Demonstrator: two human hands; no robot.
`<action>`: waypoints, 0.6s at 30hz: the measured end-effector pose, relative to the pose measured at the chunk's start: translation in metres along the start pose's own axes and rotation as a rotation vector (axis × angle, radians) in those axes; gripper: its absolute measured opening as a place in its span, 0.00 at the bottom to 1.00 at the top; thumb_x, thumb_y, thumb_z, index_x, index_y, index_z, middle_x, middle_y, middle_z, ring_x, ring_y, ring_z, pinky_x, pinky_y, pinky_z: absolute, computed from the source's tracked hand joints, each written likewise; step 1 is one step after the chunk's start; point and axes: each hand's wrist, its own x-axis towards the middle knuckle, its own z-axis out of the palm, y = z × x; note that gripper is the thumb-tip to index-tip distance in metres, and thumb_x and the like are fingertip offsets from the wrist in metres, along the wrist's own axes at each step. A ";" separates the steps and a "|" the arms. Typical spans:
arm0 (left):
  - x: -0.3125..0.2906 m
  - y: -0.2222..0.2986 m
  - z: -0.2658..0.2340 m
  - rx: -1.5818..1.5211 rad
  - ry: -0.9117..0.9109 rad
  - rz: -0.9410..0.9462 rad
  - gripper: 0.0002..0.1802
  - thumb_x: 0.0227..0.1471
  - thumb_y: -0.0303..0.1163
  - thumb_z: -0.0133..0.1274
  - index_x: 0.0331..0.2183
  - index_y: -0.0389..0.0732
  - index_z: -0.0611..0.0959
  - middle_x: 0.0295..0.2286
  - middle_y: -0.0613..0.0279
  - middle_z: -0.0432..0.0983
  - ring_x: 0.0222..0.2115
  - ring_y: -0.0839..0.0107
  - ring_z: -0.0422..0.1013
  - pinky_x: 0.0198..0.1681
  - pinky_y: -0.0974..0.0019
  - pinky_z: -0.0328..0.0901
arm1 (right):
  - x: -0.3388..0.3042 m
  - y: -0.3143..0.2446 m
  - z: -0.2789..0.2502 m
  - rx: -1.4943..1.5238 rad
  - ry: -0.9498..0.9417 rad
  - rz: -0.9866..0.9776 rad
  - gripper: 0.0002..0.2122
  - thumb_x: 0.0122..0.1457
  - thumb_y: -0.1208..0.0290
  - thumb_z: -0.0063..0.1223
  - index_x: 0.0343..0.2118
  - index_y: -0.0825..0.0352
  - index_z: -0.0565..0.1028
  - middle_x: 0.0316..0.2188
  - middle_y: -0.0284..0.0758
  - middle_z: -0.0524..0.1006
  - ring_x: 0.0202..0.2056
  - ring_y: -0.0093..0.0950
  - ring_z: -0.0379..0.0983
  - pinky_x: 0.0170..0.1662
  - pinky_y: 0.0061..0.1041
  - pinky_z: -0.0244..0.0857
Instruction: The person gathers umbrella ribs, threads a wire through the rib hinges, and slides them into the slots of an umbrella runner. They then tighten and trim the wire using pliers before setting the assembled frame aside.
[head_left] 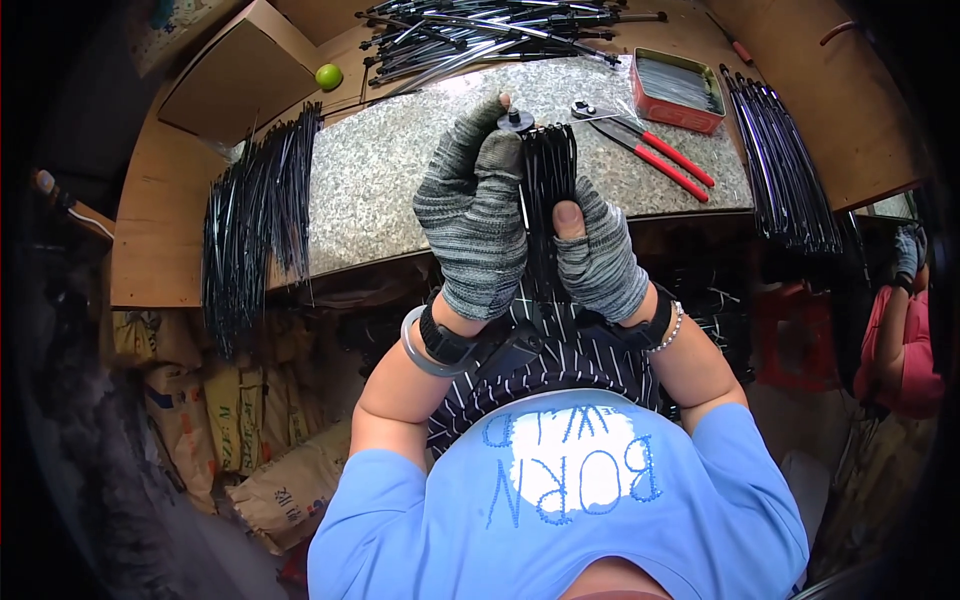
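Note:
My left hand (472,215), in a grey striped fingerless glove, pinches a small black disc with a knob on top (515,121) between thumb and fingers. Close beside it, my right hand (603,250), gloved the same way, is closed round a bundle of thin black strands (548,175). The upper ends of the strands look bent over into loops, and the lower part hangs down between my wrists. Both hands are raised at the front edge of a speckled stone slab (370,190). What my left palm covers is hidden.
Red-handled pliers (672,170) lie right of my hands, near a red tin (675,115) of thin pale strips. Black strands hang over the edge at left (255,220) and right (785,165). Behind lie piled rods (480,40), a green ball (328,77) and a cardboard box (235,75). A co-worker's pink sleeve (912,350) shows at right.

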 end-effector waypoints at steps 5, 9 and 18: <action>-0.006 -0.006 0.002 0.024 0.056 0.023 0.15 0.54 0.33 0.44 0.42 0.35 0.73 0.37 0.62 0.72 0.35 0.79 0.67 0.40 0.76 0.62 | 0.000 0.010 0.000 -0.188 -0.004 -0.020 0.13 0.57 0.63 0.41 0.31 0.71 0.70 0.17 0.45 0.71 0.21 0.41 0.70 0.23 0.32 0.62; -0.007 -0.004 0.002 -0.067 0.086 -0.076 0.14 0.52 0.29 0.47 0.41 0.35 0.74 0.32 0.66 0.73 0.31 0.81 0.67 0.37 0.78 0.62 | 0.000 0.015 0.003 -0.222 0.007 -0.063 0.12 0.57 0.64 0.41 0.30 0.70 0.69 0.15 0.45 0.70 0.19 0.43 0.68 0.21 0.33 0.61; 0.006 0.007 -0.004 -0.185 -0.223 -0.139 0.14 0.51 0.30 0.48 0.41 0.37 0.73 0.33 0.67 0.71 0.31 0.83 0.65 0.35 0.79 0.61 | 0.003 0.001 -0.004 -0.277 -0.048 0.042 0.12 0.55 0.63 0.46 0.31 0.70 0.70 0.17 0.44 0.71 0.19 0.39 0.70 0.21 0.30 0.63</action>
